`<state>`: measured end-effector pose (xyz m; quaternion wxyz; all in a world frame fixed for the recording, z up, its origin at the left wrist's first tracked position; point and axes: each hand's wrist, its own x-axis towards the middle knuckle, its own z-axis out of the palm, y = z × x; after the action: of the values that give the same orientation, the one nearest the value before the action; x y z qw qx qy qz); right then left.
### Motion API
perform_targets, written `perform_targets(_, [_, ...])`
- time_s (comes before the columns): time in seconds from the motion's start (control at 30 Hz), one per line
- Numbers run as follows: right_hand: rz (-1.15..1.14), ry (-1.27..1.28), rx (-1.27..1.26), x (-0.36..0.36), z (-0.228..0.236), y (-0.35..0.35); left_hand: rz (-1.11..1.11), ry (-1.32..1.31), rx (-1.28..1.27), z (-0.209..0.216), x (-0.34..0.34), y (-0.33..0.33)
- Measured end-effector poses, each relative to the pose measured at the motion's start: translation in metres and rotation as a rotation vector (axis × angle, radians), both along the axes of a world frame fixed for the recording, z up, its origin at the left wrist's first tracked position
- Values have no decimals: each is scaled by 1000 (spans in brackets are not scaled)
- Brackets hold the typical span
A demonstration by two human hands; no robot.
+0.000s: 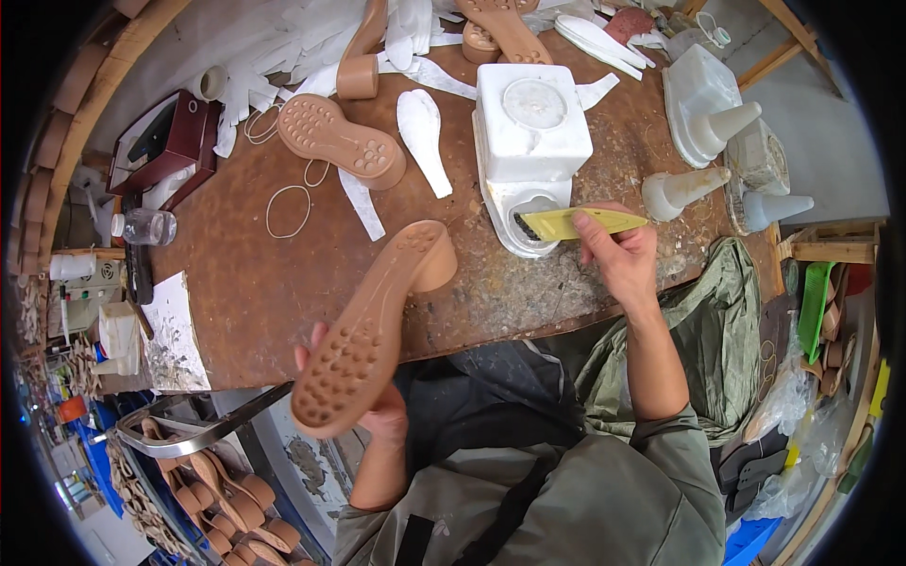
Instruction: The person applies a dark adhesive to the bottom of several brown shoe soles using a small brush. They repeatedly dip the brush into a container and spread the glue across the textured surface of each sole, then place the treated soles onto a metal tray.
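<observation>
My left hand (385, 413) grips a tan shoe sole (354, 335) with a block heel, tilted in front of the table edge. Its pitted face points up and the heel end points away from me. Between the fingers of my right hand (618, 253) is a brush (576, 224) with a flat yellow handle. The dark bristles sit at the mouth of a white plastic glue pot (528, 156), whose spout cup faces me. Another tan sole (330, 132) lies pitted side up beside a white insole (422, 137) and a white strip (360, 205).
White pots with cone-shaped caps (684, 191) stand at the right. A maroon box (170, 146) and a clear bottle (146, 227) are at the left. White strips (302, 57) heap at the back. A rack of soles (222, 495) stands below left; green cloth (713, 321) hangs right.
</observation>
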<state>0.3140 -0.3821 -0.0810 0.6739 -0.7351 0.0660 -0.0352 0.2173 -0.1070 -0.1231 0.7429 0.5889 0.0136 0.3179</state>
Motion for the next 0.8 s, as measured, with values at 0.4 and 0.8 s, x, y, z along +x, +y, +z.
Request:
perform_targets(0.4, [74,-189,-260,-4,-1,2,-140,291,-283,25,3,28])
perform_targets(0.8, [122,-228,-390,-4,3,6,-109,73,144,14,-9,20])
